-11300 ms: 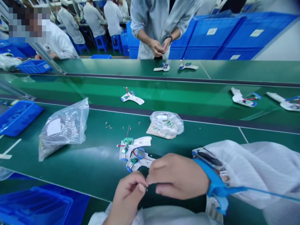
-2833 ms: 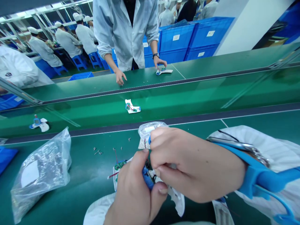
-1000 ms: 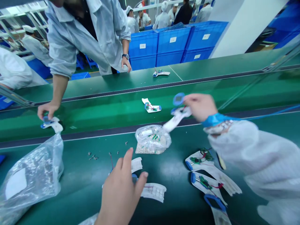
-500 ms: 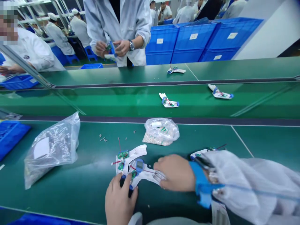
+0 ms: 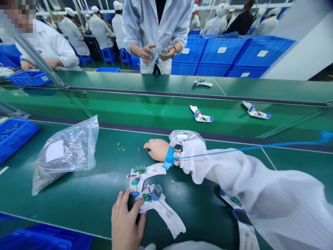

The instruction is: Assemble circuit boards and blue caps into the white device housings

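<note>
Left hand on a shell, right hand out by the screws

The left grip is apart: fingers spread flat, tips touching the blue-screened end of the white shell, which lies on the green surface just ahead of the hand. A second shell with a green board lies just beyond it. The right hand reaches leftward past that second shell, fingers curled, tips down near the loose screws — whether its grip holds anything I cannot tell. A blue strap rings its wrist, and a small bag of parts sits just behind it. A big bag lies well to the left, near a blue tray. Farther out, other shells lie on the belt — a person across it holds a part in both hands.
</note>
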`<move>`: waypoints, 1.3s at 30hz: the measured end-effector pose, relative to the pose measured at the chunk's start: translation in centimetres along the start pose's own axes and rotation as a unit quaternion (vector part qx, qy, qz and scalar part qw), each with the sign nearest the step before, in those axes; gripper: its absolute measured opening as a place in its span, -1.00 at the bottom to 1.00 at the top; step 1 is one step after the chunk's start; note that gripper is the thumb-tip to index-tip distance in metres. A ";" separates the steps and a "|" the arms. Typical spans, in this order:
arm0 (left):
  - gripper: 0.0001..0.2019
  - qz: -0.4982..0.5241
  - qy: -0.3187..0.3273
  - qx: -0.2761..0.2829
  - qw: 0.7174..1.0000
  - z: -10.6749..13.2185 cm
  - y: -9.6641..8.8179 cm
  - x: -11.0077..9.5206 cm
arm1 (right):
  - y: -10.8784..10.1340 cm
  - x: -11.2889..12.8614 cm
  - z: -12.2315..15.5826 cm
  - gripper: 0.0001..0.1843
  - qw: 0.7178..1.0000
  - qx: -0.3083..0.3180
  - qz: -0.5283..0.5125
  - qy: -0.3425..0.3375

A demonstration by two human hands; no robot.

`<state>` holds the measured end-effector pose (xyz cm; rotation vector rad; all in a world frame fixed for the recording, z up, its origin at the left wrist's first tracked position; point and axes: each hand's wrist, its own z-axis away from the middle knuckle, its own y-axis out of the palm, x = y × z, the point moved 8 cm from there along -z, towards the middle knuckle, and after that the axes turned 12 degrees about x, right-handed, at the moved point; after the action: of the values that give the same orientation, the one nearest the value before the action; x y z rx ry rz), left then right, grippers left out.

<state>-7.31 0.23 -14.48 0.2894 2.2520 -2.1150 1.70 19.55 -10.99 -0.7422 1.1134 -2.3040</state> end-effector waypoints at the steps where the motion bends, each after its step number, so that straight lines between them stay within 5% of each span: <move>1: -0.75 0.002 0.004 -0.002 1.000 0.0 0.1 -0.1 | 0.0 0.0 -1.1 -0.68 1.000 0.008 -0.001 -0.003; 9: -0.72 0.020 0.004 -0.011 1.000 -0.1 -0.9 -0.9 | 1.6 -1.7 -3.6 -0.70 0.993 0.050 -0.111 0.004; 13: -0.81 0.114 -0.004 -0.096 0.989 -1.0 -4.5 -1.0 | 1.4 -1.2 -0.5 -0.80 0.963 0.049 -0.264 -0.028; 17: -0.80 0.260 -0.021 -0.158 0.952 -3.6 -7.8 -2.1 | 2.1 1.9 4.7 -0.88 0.898 0.082 -0.422 -0.096; 19: -0.80 0.294 0.013 -0.165 0.941 -4.9 -9.0 -3.6 | 2.8 3.4 7.0 -0.87 0.846 0.095 -0.510 -0.122; 23: -0.79 0.316 0.074 -0.197 0.925 -5.6 -10.5 -5.1 | 4.0 4.6 9.0 -0.82 0.617 0.104 -0.766 -0.147; 25: -0.75 0.285 0.104 -0.202 0.931 -5.3 -11.0 -5.6 | 4.6 4.6 9.0 -0.81 0.561 0.099 -0.811 -0.136; 33: -0.83 0.156 0.079 -0.210 0.962 -5.4 -11.0 -6.1 | 4.9 3.7 8.8 -0.86 0.591 0.028 -0.802 -0.087; 39: -0.87 0.098 0.090 -0.205 0.970 -5.6 -11.2 -6.8 | 3.4 1.9 10.0 -0.92 0.719 -0.044 -0.693 -0.022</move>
<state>-1.85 4.47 -1.97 0.6715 2.5623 -1.5384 7.34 10.90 -8.04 -2.2176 0.5983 -3.2719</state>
